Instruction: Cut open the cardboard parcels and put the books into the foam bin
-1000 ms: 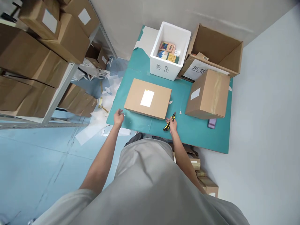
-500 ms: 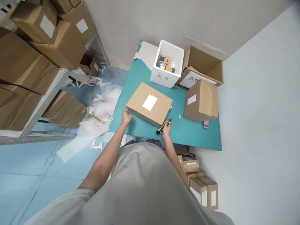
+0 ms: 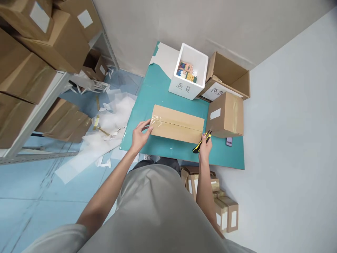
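A cardboard box (image 3: 177, 123) stands on its long side on the green-topped table (image 3: 158, 84), its taped seam turned up. My left hand (image 3: 140, 136) grips the box's left end, thumb and fingers at its edge. A black and yellow utility knife (image 3: 196, 149) is held in my right hand (image 3: 205, 149), by the box's right end. That hand's fingertips are close to the box corner; whether they press on it I cannot tell. Whether the knife's blade is out is too small to see.
Behind stand a white foam box (image 3: 184, 89) with small colourful packs and an open carton (image 3: 231, 86). A taped carton (image 3: 217, 123) and a phone (image 3: 229, 141) are at right. Loaded shelving (image 3: 56, 88) and wrapping film (image 3: 84, 154) lie left; more cartons (image 3: 228, 214) sit below.
The box has been tipped from lying flat, label up, onto its side, so the taped seam shows. Both hands moved with it, the right one further right with the utility knife.
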Action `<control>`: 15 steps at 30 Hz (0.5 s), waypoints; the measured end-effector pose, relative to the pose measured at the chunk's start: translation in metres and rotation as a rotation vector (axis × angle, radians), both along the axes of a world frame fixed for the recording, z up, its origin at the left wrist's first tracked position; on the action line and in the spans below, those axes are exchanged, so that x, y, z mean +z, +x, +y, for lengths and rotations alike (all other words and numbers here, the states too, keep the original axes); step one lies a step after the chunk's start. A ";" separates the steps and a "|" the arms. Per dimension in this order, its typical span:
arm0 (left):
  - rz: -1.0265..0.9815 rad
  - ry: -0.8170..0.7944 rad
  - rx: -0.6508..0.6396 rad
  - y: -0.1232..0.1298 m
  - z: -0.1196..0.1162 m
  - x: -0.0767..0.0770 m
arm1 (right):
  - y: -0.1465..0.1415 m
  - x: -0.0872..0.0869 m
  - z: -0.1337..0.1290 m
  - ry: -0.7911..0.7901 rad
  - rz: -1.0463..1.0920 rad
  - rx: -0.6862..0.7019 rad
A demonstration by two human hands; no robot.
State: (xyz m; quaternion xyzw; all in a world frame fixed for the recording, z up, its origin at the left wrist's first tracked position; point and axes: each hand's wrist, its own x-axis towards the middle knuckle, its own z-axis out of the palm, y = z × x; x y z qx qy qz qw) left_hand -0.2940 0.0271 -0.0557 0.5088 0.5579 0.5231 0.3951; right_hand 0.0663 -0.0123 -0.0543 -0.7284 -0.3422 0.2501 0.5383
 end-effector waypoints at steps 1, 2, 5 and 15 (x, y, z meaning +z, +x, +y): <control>-0.009 -0.018 -0.002 0.002 -0.005 0.007 | 0.004 0.005 0.001 -0.019 -0.046 0.019; 0.001 -0.041 -0.004 0.003 -0.009 0.012 | 0.006 0.008 0.000 -0.049 -0.090 0.040; 0.065 -0.112 0.008 0.002 -0.022 0.011 | 0.005 0.012 -0.007 -0.127 -0.175 0.071; -0.225 -0.191 0.188 -0.022 -0.007 0.005 | 0.011 0.034 -0.015 -0.236 -0.157 0.189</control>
